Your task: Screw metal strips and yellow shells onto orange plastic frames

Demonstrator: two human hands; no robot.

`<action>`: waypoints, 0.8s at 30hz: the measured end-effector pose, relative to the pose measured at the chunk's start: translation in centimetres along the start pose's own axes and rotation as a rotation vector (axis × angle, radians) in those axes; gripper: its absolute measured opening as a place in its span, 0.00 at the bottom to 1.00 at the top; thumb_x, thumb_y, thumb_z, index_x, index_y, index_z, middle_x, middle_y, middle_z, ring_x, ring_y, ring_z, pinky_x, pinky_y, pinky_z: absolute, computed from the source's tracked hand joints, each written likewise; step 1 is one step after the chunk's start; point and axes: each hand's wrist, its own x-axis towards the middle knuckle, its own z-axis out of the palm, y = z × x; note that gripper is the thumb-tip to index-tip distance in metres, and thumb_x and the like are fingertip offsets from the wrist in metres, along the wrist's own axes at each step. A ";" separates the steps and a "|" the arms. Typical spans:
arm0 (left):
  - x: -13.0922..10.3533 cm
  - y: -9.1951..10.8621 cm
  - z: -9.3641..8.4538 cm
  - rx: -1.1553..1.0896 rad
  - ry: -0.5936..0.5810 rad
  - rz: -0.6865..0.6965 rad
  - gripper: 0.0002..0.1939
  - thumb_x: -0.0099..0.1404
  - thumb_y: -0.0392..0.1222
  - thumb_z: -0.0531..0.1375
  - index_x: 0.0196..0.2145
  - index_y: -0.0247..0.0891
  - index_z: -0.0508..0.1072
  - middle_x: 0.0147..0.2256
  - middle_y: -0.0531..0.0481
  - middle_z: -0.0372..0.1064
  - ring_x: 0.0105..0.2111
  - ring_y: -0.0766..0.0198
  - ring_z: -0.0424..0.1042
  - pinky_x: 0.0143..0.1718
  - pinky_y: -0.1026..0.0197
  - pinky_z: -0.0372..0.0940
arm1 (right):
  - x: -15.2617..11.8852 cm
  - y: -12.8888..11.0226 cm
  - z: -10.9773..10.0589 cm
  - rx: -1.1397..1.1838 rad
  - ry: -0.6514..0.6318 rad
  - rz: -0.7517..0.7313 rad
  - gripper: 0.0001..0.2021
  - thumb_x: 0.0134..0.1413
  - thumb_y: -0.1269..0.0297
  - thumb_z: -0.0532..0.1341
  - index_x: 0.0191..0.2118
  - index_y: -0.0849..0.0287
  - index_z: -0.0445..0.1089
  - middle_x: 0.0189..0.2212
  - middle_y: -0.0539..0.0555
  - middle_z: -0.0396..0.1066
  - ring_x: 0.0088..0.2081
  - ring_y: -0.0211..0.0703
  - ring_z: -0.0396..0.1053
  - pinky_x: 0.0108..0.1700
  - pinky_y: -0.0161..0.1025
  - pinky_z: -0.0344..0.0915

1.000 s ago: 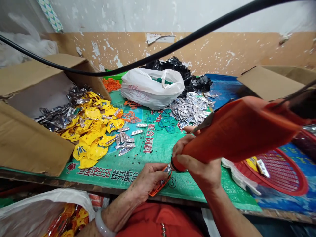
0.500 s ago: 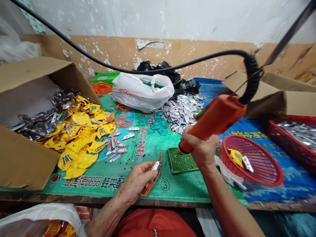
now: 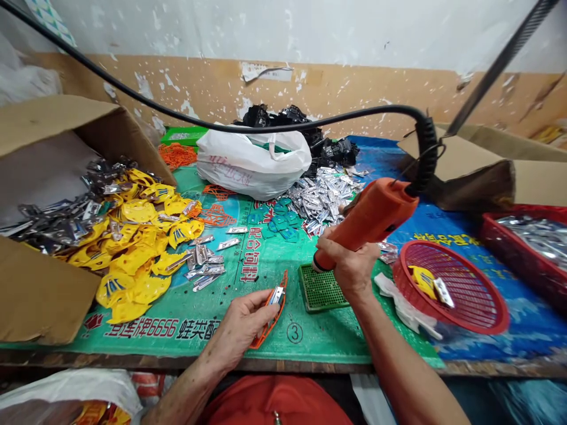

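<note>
My left hand pinches an orange plastic piece together with a small silver metal plate, near the table's front edge. The fingers cover part of both. My right hand is wrapped around an orange electric screwdriver, whose black cable rises from its top end. The tool's lower end is over a shallow green perforated tray, and its tip is hidden from me. Loose silver plates lie in a heap beyond my right hand.
Yellow plastic pieces spill from a cardboard box on the left. A white bag lies at the back. At the right stand a red basket and a red tray of metal parts. The cable hangs across the view.
The screwdriver and my right hand have shifted slightly left and down, over the green tray. My left hand still holds the orange piece and plate, almost in place.
</note>
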 end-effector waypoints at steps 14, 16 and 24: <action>0.1 -0.4 -0.5 -0.169 -0.024 -0.039 0.25 0.51 0.53 0.67 0.44 0.37 0.77 0.24 0.54 0.66 0.20 0.72 0.56 0.21 0.69 0.48 | -0.4 -0.3 0.5 -0.063 0.028 0.000 0.09 0.29 0.69 0.70 0.22 0.59 0.71 0.18 0.45 0.69 0.21 0.38 0.66 0.26 0.37 0.64; 0.0 -0.3 -0.5 -0.191 -0.029 -0.040 0.24 0.51 0.53 0.67 0.43 0.37 0.78 0.24 0.53 0.68 0.20 0.72 0.59 0.21 0.68 0.52 | -0.4 -0.3 0.6 -0.067 0.029 -0.021 0.08 0.29 0.69 0.70 0.21 0.58 0.70 0.17 0.45 0.68 0.22 0.39 0.66 0.26 0.38 0.64; 0.1 -0.3 -0.5 -0.265 -0.028 -0.053 0.20 0.51 0.50 0.68 0.41 0.39 0.79 0.24 0.53 0.71 0.25 0.68 0.67 0.26 0.69 0.60 | -0.2 0.0 0.3 -0.065 -0.007 -0.024 0.08 0.30 0.68 0.70 0.21 0.58 0.70 0.18 0.46 0.68 0.21 0.38 0.65 0.25 0.38 0.65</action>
